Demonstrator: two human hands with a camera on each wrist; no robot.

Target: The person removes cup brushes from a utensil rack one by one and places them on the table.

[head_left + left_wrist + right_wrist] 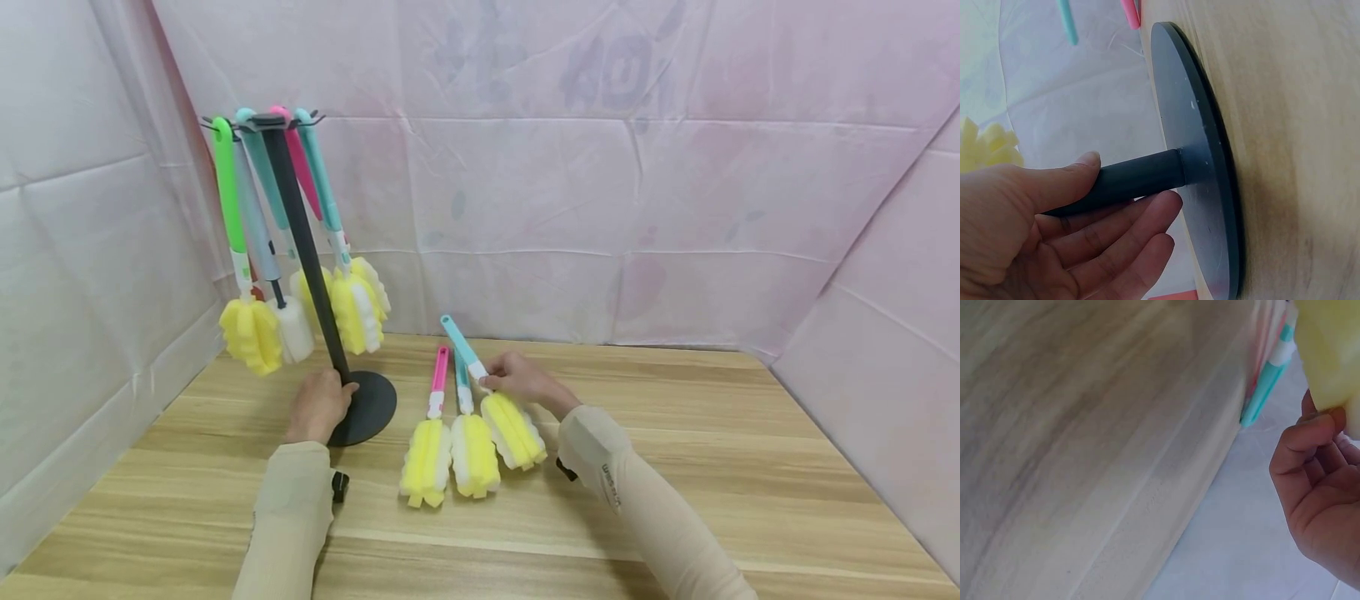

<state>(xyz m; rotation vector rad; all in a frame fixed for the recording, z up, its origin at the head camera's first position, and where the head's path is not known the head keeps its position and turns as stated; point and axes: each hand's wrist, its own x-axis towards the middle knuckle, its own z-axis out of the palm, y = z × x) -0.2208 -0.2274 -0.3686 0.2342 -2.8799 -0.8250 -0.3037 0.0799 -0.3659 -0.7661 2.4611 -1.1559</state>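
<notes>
My left hand [318,406] holds the post of a black display stand [296,200] low down, just above its round base. In the left wrist view the thumb lies on one side of the post [1141,177] and the fingers on the other. My right hand [521,379] pinches a sponge bottle brush [465,346] with a blue handle near its white neck; its yellow-and-white sponge head points toward me. Left of it on the table lie a pink-handled brush [437,392] and a teal-handled brush [472,450], side by side.
Several brushes hang from the stand's top hooks, among them a green-handled brush [228,187], a grey-handled brush [257,221] with a white head and a teal-handled brush [318,175]. Pale cloth [525,183] stands behind the wooden table [690,433] and along both sides.
</notes>
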